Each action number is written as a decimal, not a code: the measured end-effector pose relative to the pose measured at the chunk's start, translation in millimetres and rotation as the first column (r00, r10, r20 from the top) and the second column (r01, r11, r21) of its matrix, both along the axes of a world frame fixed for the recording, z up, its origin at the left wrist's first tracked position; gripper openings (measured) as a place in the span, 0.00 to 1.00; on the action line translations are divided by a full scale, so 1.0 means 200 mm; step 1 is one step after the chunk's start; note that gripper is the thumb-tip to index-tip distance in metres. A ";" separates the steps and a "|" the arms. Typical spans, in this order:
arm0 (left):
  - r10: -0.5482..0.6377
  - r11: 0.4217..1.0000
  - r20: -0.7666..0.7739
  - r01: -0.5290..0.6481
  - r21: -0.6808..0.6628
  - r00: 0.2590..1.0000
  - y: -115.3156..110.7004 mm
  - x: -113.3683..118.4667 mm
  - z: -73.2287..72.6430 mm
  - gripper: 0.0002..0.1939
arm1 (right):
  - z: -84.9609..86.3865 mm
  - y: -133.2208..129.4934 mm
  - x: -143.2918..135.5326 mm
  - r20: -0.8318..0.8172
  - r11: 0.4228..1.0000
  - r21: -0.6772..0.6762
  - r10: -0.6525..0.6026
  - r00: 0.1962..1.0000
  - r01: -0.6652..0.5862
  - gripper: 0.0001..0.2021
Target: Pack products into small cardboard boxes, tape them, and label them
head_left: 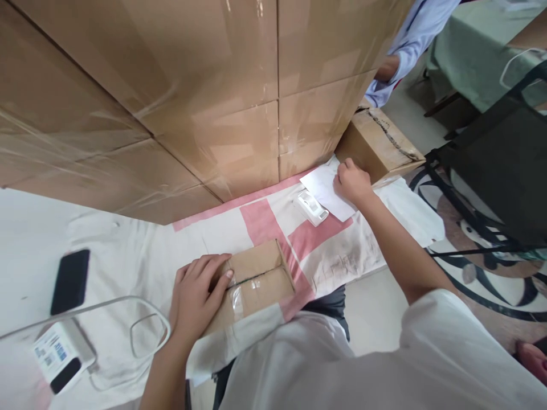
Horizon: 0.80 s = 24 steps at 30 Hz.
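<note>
A small taped cardboard box (256,282) lies on the cloth-covered table in front of me. My left hand (199,290) grips its left end, thumb on top and fingers over the far edge. Farther right, my right hand (352,181) has its fingers curled at a white sheet of paper (327,191), beside a larger cardboard box (380,142). The fingertips' hold on the sheet is partly hidden. Close to the paper's left edge rests a small white plastic object (313,208), whose kind I cannot make out.
Tall stacked cartons (239,131) wall off the table's far side. On the left are a black phone (70,282), a white device with a label (64,356) and a white cable (141,302). Another person's sleeve (421,34) shows behind the cartons. A dark chair (491,136) stands right.
</note>
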<state>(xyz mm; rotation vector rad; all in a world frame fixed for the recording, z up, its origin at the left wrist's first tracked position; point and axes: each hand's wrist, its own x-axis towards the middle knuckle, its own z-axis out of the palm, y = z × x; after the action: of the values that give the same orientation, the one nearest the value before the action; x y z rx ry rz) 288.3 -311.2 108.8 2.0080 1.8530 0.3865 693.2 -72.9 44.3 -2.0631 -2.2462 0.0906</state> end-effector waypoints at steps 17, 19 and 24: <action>-0.004 0.999 -0.102 0.000 -0.043 0.995 -0.02 -0.01 0.00 0.17 | -0.03 -0.83 -0.44 -0.905 0.553 -0.136 0.268 0.330 -0.822 0.06; -0.006 0.999 -0.112 0.001 -0.042 0.994 -0.02 -0.02 0.00 0.17 | -0.05 -0.81 -0.45 -0.903 0.599 -0.085 0.291 0.315 -0.796 0.06; -0.006 0.999 -0.115 0.001 -0.042 0.993 -0.02 -0.03 0.00 0.17 | -0.09 -0.80 -0.47 -0.918 0.626 -0.019 0.297 0.261 -0.779 0.08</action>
<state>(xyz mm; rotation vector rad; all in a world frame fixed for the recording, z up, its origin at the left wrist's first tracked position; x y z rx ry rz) 283.3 -314.7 108.1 2.0445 1.9090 0.2328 599.7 -232.0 26.5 -0.6771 -2.1202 1.5245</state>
